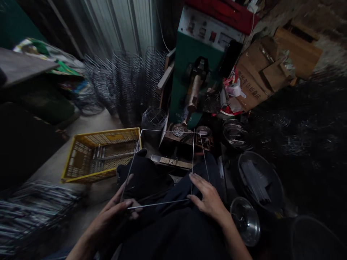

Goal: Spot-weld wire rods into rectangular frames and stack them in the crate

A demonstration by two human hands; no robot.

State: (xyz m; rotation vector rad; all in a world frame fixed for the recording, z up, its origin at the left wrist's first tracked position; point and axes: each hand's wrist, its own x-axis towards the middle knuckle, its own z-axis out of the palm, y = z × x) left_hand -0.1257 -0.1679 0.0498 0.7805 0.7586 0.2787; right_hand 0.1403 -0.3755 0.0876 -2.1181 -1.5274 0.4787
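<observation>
Above my lap I hold a thin wire frame (pixel 168 131), bent into an angular outline with a loose-looking end beyond its right corner. My left hand (pixel 119 206) is closed around its near left corner, thumb on the lower wire. At the near right, my right hand (pixel 207 198) pinches the frame between thumb and fingers where the lower wire meets a side wire. The far edge of the frame lies in view in front of the green machine (pixel 187 65), over a small dish (pixel 179 130) of tiny metal bits.
To the left sits a yellow crate (pixel 101 135) with metal rods inside. Stacked wire racks (pixel 35 213) fill the lower left, wire baskets (pixel 127 79) the back. At right are a black basin (pixel 260 180) of dark strips, a steel bowl (pixel 245 220) and a cardboard box (pixel 260 76).
</observation>
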